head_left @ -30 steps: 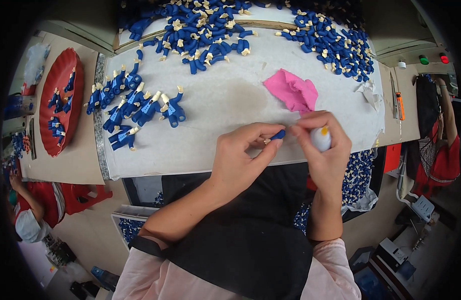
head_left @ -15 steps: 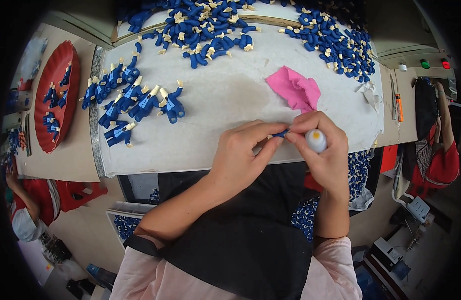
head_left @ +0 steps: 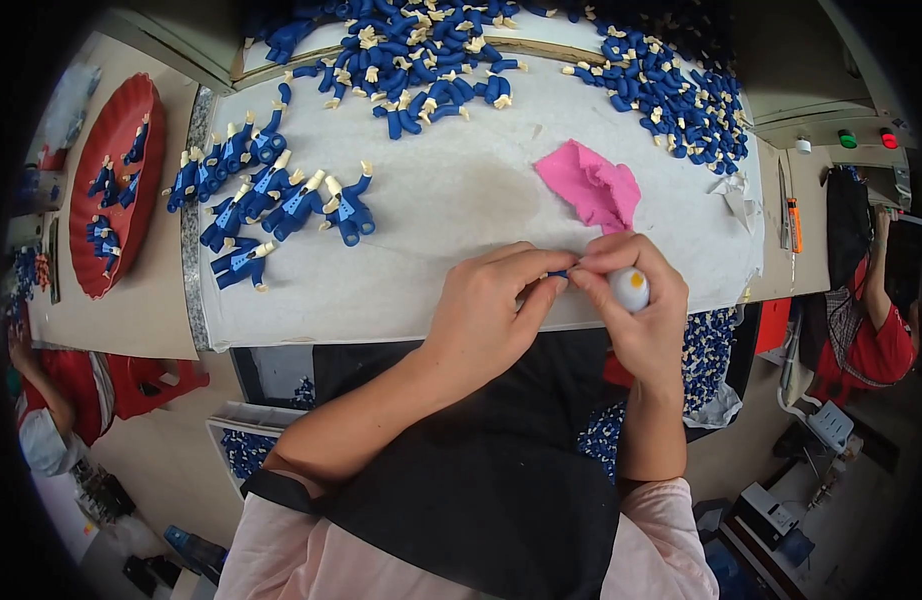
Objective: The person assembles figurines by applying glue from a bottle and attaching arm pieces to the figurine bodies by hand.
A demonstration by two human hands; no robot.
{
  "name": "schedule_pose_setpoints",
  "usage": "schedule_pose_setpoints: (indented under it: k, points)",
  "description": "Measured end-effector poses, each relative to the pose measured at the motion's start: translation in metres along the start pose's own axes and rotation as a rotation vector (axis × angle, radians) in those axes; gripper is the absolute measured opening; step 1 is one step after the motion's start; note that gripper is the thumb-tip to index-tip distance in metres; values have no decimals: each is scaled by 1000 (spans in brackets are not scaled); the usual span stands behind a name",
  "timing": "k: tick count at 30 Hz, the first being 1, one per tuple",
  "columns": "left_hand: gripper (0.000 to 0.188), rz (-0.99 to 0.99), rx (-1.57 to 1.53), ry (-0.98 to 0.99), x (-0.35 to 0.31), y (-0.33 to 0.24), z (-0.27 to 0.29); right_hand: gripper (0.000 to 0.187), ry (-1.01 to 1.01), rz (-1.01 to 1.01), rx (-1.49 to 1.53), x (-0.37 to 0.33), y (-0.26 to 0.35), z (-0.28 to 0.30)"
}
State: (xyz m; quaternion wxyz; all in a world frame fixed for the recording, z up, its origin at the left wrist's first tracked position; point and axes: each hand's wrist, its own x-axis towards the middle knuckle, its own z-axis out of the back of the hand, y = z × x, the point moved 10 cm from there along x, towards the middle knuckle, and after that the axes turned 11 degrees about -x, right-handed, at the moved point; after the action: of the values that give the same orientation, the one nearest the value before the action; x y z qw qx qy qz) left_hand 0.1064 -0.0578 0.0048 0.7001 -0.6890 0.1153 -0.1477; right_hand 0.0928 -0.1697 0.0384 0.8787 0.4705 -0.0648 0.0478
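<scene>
From where I sit, I see the left forearm slant up and rightward, its hand [head_left: 486,310] bent over the table's [head_left: 436,240] near edge, thumb and forefinger pinching a small blue piece [head_left: 558,273]. The right forearm rises nearly upright; the right hand [head_left: 641,315] curls around a white bottle [head_left: 627,289], its thumb and forefinger brought together at the piece's right end. I can't tell whether those fingertips grip the piece too. A pink cloth [head_left: 591,185] lies just beyond.

Figures [head_left: 299,205] lie at the surface's [head_left: 311,300] left, loose arms [head_left: 411,70] along its back, a cloth [head_left: 593,185] right of centre (behind the right fingers [head_left: 611,256]); a tray [head_left: 106,130] sits further left.
</scene>
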Motion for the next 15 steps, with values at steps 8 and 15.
schedule_pose_setpoints:
  k: [8,15]
  points:
    - [14,23,35,24,3,-3,-1,11,-4,-6,20,2,-3,0]
    - [13,33,18,11,1,2,-2,12,-15,-18,-12,0,-2,0]
